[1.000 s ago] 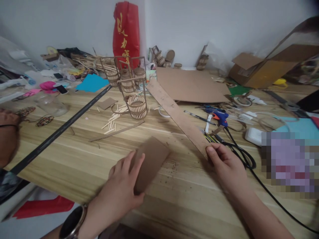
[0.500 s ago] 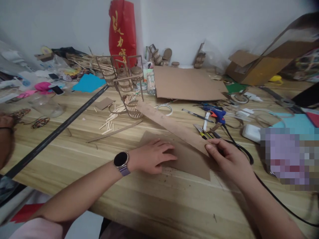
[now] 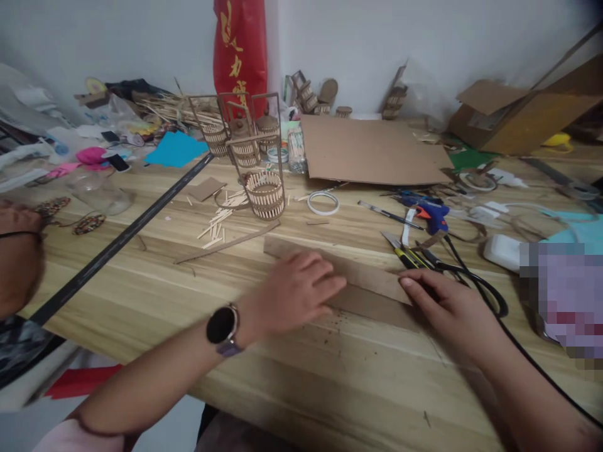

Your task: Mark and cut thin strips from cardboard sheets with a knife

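Note:
A long cardboard strip slants across the work area, its right end pinched between the thumb and fingers of my right hand. Beneath it lies a flatter cardboard piece on the table, partly covered. My left hand, slightly blurred and with a watch on the wrist, is over the strip's middle. Its fingers are bent but apart; whether they touch the cardboard I cannot tell. Beyond the strip stands a small slatted basket with a tall handle.
A utility knife and a blue glue gun with its cable lie right of the strip. Thin sticks, a tape roll and a large cardboard sheet are farther back. Another person's arm rests at the left edge.
The strip's far end has swung down toward me, away from the basket, and now lies over the lower cardboard. My left hand has come over the strip. The whole view has shifted slightly.

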Demonstrator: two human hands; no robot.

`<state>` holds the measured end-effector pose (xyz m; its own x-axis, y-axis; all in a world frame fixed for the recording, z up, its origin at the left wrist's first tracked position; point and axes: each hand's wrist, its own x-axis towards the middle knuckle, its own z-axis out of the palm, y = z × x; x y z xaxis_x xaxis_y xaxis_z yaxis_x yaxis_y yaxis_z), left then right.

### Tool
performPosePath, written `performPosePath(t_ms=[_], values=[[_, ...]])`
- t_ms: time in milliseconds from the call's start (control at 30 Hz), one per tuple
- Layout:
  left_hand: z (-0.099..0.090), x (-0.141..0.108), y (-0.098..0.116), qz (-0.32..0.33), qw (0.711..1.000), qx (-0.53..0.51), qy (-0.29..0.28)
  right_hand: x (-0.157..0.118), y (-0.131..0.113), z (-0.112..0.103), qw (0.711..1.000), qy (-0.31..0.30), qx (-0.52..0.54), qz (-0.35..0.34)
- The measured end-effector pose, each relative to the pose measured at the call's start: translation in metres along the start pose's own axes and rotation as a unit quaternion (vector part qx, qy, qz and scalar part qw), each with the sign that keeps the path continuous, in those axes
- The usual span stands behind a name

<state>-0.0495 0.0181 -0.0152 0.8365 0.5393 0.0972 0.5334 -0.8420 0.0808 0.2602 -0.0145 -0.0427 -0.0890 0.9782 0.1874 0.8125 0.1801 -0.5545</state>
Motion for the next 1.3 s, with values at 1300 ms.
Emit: performPosePath(t_ms=[1300], values=[[-0.012, -0.051, -0.061, -0.183, 0.969, -0.100, -0.134, -0.009, 0.024, 0.003, 0.966, -0.043, -0.129, -0.219]])
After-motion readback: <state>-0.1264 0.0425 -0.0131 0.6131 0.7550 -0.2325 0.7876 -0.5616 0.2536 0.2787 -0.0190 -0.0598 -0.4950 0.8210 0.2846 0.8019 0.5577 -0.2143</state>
